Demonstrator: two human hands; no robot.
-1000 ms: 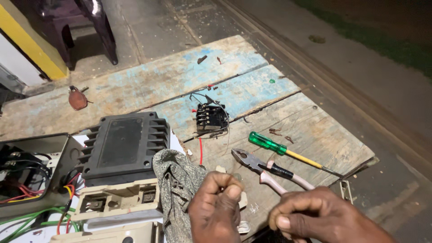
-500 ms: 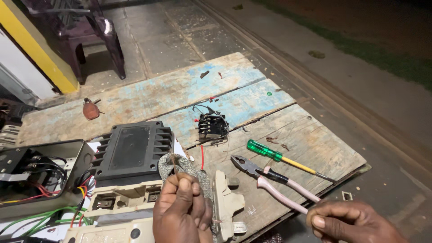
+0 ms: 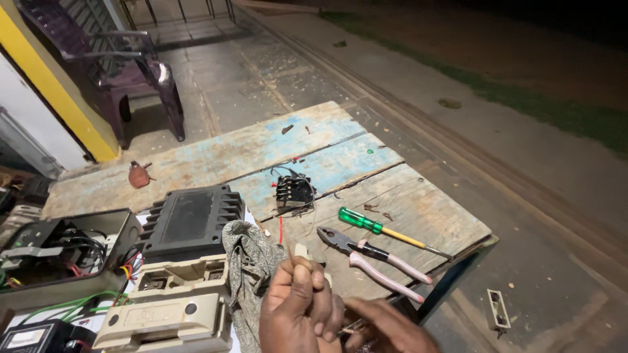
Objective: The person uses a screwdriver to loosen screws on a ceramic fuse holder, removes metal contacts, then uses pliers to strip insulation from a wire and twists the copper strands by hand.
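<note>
My left hand (image 3: pixel 297 307) is closed around a small beige part whose tip (image 3: pixel 301 251) shows above the fingers, low in the middle of the head view. My right hand (image 3: pixel 386 327) sits just beside it, fingertips touching a thin metal piece (image 3: pixel 353 325) between the two hands. A grey cloth (image 3: pixel 248 268) lies under and left of my left hand. Pliers with pink handles (image 3: pixel 373 258) and a green-handled screwdriver (image 3: pixel 386 230) lie on the wooden board (image 3: pixel 425 209) just beyond my hands.
A black finned cover (image 3: pixel 190 221), a beige switch housing (image 3: pixel 170 304), an open box of wiring (image 3: pixel 59 252) and a small black wired component (image 3: pixel 293 191) lie on the board. A dark plastic chair (image 3: pixel 124 72) stands at the back left. A small beige part (image 3: pixel 497 309) lies on the ground.
My right hand has moved left to meet my left hand, which lifted slightly with the beige part. The view has tilted up, showing more ground and the chair.
</note>
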